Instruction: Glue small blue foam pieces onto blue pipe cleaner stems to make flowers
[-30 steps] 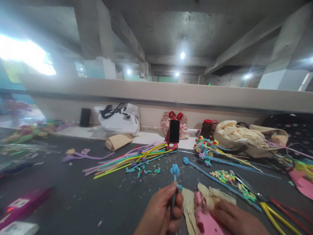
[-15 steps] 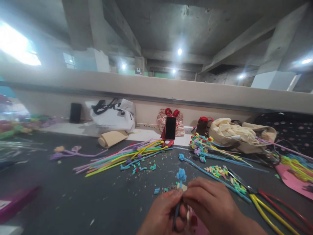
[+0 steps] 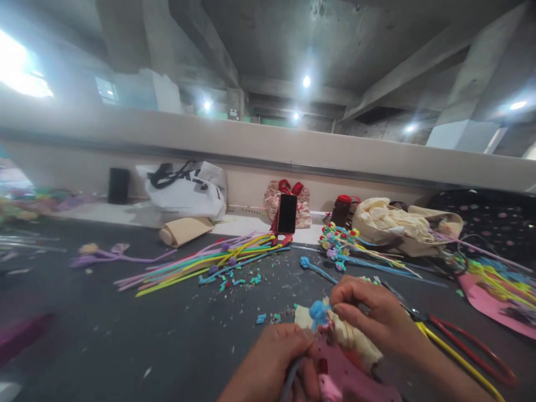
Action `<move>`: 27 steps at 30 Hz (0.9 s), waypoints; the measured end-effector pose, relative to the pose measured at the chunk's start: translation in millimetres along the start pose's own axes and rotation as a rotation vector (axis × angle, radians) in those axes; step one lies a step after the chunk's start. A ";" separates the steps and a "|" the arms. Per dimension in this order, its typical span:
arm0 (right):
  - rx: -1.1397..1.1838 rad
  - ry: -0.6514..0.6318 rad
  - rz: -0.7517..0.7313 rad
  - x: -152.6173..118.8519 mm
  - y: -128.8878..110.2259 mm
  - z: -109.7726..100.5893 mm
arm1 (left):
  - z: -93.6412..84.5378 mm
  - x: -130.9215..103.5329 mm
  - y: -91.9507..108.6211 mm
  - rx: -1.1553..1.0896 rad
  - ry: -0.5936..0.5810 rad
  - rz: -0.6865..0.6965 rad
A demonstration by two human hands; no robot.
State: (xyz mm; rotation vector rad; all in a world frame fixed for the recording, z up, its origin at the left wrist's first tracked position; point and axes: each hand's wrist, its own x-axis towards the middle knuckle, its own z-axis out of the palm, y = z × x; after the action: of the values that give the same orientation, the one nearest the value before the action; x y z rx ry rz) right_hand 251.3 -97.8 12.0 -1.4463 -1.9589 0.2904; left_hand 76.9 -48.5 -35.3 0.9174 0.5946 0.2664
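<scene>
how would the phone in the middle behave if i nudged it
The phone would probably tip, as it stands on its narrow end. Falling backwards, it would likely be cushioned by the soft-looking patterned bag behind it. Its flat, smooth face may feel slippery.

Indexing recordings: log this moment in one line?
left hand: holding grey-blue stem | right hand: fingertips at blue flower-like head | nearby: pink item, cream material, scissors

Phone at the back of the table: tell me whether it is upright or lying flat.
Upright: the phone stands on its short edge, dark screen facing the camera, in front of the red-and-white patterned bundle.
</scene>
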 end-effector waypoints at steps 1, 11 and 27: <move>0.011 -0.014 0.010 0.2 1.5 -2.9 | 0.9 -0.8 1.1 0.036 0.014 -0.008; 0.111 -0.159 -0.152 1.6 6.3 -3.8 | 3.3 -4.1 -0.2 0.347 0.144 -0.042; -0.086 -0.268 -0.218 2.2 -5.0 0.7 | 8.4 -15.7 6.3 0.483 0.067 -0.065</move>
State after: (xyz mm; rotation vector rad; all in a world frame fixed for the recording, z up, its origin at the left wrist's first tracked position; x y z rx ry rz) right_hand 246.7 -97.5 15.0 -1.2842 -2.3497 0.3170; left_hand 69.3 -57.6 -20.5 1.3548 0.7662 0.0941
